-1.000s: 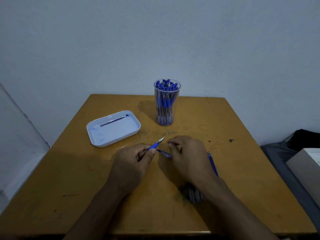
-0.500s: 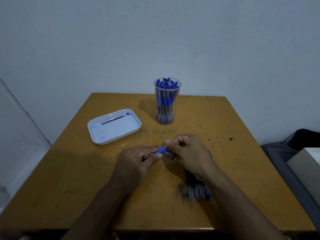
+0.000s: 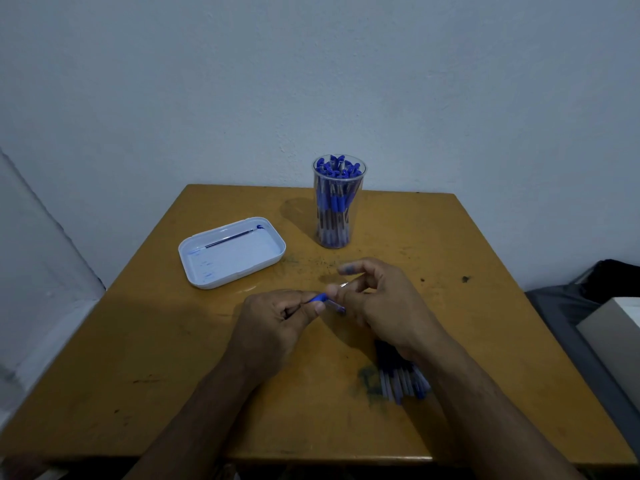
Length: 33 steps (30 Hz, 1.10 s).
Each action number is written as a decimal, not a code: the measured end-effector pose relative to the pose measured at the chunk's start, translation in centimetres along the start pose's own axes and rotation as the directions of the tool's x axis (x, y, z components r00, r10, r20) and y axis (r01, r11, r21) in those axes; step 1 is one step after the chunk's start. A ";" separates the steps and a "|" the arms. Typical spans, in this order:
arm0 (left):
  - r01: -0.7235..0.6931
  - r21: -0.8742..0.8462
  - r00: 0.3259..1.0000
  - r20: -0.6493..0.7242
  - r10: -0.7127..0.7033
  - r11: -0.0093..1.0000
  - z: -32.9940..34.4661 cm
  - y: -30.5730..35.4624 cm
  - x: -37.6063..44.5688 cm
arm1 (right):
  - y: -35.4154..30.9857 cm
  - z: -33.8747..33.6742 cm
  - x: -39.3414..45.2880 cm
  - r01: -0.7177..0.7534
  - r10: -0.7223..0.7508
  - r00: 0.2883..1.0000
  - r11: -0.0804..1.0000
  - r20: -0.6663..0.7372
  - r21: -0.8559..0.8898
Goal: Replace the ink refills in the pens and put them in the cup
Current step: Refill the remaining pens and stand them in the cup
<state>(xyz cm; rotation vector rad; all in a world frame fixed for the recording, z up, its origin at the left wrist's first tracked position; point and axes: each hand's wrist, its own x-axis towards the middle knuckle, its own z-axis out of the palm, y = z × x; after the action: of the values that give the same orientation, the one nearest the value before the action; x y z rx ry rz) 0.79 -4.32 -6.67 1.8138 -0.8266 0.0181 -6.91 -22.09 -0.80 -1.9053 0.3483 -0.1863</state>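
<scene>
I see a blue pen point(image 3: 325, 300) held low over the wooden table point(image 3: 485, 341), in front of the clear cup point(image 3: 338, 202), which stands upright packed with blue-capped pens. A thin dark refill point(image 3: 230, 238) lies slanted inside the white tray point(image 3: 197, 278) left of the cup. A bundle of pens point(image 3: 403, 384) lies flat on the table, nearer me than the cup.
</scene>
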 end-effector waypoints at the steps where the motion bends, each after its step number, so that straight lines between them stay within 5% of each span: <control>1: 0.000 0.002 1.000 -0.002 0.000 1.000 0.0 0.1 0.0 | 0.1 0.0 0.0 0.005 -0.006 1.000 1.000 -0.030 -0.017; 6: 0.002 0.022 1.000 0.012 -0.003 1.000 0.0 0.4 0.0 | 0.4 0.0 -0.1 0.033 -0.036 0.998 0.997 -0.043 -0.068; 10: 0.022 -0.002 1.000 0.009 -0.022 1.000 0.0 0.2 0.0 | 0.2 -0.3 -0.2 0.043 -0.047 0.997 0.997 0.059 0.069; 15: 0.015 -0.004 1.000 0.018 -0.015 1.000 -0.1 0.3 0.0 | 0.4 0.0 -0.1 0.016 -0.016 0.999 1.000 -0.051 -0.003; 33: 0.053 -0.016 0.999 0.010 -0.053 0.998 0.0 0.9 0.0 | 0.0 -0.5 -0.2 -0.015 0.015 1.000 0.992 0.005 0.122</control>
<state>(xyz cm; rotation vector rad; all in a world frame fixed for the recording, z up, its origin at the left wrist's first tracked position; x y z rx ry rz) 0.31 -4.43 -5.97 1.8213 -0.7831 -0.0313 -7.25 -22.44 -0.62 -1.7820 0.3408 -0.1893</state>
